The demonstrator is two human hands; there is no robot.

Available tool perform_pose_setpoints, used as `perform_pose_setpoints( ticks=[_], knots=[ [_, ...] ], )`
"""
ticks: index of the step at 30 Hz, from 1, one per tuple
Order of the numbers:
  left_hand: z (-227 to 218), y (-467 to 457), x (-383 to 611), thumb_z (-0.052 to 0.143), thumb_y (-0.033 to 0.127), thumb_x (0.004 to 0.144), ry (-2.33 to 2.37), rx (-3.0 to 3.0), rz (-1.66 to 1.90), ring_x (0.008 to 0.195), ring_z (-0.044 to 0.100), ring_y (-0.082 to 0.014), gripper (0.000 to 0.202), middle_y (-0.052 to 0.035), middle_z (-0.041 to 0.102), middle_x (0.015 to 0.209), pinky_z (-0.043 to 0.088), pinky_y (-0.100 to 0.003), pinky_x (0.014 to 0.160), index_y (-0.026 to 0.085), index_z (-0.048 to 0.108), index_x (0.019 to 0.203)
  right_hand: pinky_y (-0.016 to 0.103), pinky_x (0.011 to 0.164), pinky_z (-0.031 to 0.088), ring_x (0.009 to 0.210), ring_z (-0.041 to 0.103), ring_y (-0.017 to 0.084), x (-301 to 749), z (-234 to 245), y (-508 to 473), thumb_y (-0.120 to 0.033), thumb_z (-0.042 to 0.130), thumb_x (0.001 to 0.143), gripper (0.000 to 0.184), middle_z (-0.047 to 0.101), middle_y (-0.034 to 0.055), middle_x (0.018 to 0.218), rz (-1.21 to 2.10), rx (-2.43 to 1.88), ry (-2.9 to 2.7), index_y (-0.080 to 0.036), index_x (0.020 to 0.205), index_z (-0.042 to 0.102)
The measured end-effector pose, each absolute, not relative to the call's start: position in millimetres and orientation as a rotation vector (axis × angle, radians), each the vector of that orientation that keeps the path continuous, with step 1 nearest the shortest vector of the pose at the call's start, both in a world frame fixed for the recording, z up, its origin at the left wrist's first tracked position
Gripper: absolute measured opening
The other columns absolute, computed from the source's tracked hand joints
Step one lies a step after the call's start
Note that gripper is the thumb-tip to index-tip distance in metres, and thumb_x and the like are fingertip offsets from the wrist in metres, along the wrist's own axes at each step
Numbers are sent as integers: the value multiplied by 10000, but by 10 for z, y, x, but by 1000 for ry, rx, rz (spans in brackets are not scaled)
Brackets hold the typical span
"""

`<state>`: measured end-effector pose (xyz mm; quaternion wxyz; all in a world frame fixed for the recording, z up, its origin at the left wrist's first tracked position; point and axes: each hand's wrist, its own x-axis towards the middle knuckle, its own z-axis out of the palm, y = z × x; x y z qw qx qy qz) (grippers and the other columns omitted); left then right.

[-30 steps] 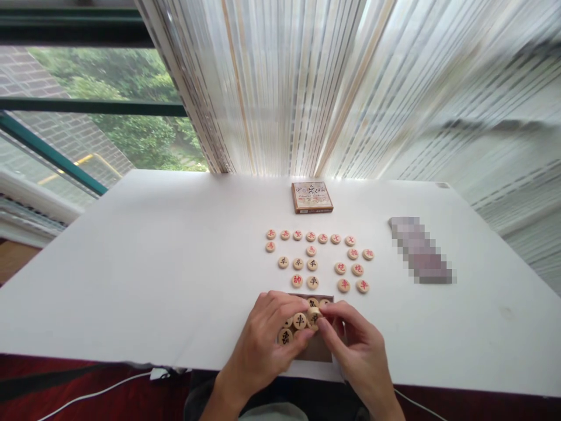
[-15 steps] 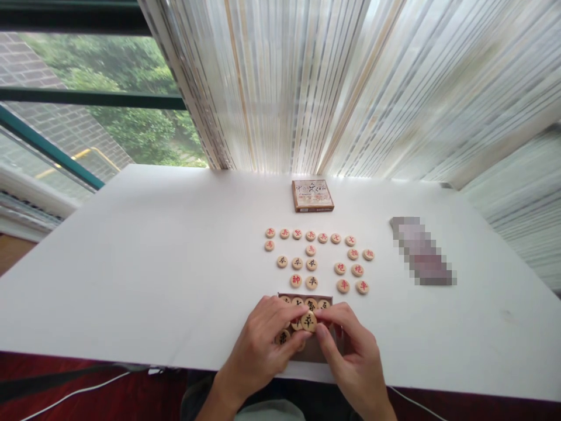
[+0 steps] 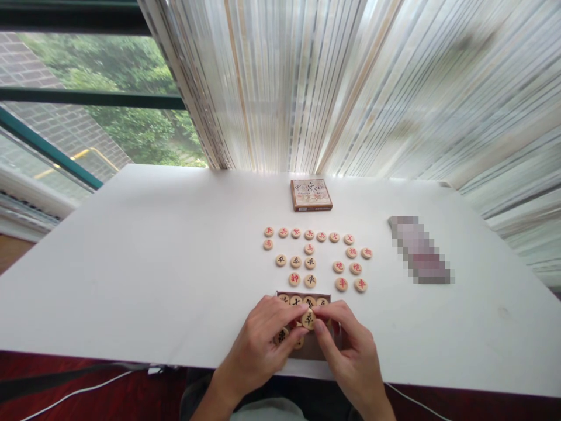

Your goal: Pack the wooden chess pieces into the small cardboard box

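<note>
Between the fingertips of both hands is a round wooden Chinese chess piece [image 3: 308, 320] with a black character, its face turned up toward me. My left hand [image 3: 267, 333] pinches it from the left with thumb and fingers. From the right, my right hand [image 3: 348, 339] grips the same piece. Below it lies an open brown box [image 3: 318, 349] with several more chess pieces [image 3: 296, 302] in it, partly hidden by my hands. Beyond the box, rows of red-lettered pieces [image 3: 309, 234] and a few black-lettered pieces [image 3: 295, 262] lie flat on the white table [image 3: 153, 263].
A printed box lid [image 3: 312, 195] lies at the back of the table, near a striped string curtain [image 3: 280, 88]. On the right is a pixelated flat object [image 3: 421, 251]. A window [image 3: 109, 99] stands at the left, and a white cable [image 3: 79, 394] runs along the floor.
Both hands keep hold of the same chess piece, which has turned slightly between the fingers. The whole view has shifted a little; the pieces on the table stay in place.
</note>
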<state>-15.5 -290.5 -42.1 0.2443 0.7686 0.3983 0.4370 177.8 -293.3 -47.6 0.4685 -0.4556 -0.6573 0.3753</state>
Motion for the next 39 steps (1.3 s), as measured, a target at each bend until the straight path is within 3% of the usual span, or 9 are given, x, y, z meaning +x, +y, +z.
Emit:
perform_pose_setpoints(
  ticks=[9,15,20,28,39],
  knots=[
    [-433,-2915,-149,699,109,910,1052,2119,1169,898,655,-181,358,-50,750,1016,494,-350,862,224,638,1243,265,661,511,771,627,160,1782,-492,-2934,-215,736,892,159,675,5,872,904,-1123,-1618,-263,1036,688],
    [-413,-2901,-130,699,117,907,1067,2121,1158,864,656,-182,319,-43,749,966,498,-342,824,221,652,1205,255,638,499,721,636,149,1778,-484,-2926,-225,705,918,54,700,4,835,886,-1178,-1603,-252,963,717],
    [-394,-2902,-119,706,124,899,1099,2115,1167,850,654,-181,308,-45,737,946,510,-336,813,217,655,1188,249,633,497,712,642,148,1771,-432,-2915,-218,648,952,83,712,4,820,862,-1192,-1621,-248,949,725],
    [-406,-2909,-126,700,140,899,1133,2087,1191,899,662,-193,324,-65,734,1002,527,-349,844,222,637,1207,266,701,530,798,669,162,1760,-412,-2949,-187,567,978,153,709,32,905,895,-1158,-1599,-235,1046,696],
    [-399,-2930,-151,672,158,921,1146,2048,1144,950,664,-200,366,-68,728,1055,527,-357,895,229,617,1277,285,732,523,850,633,172,1769,-428,-2961,-147,605,947,260,676,35,963,922,-1068,-1670,-265,1177,635]
  ],
)
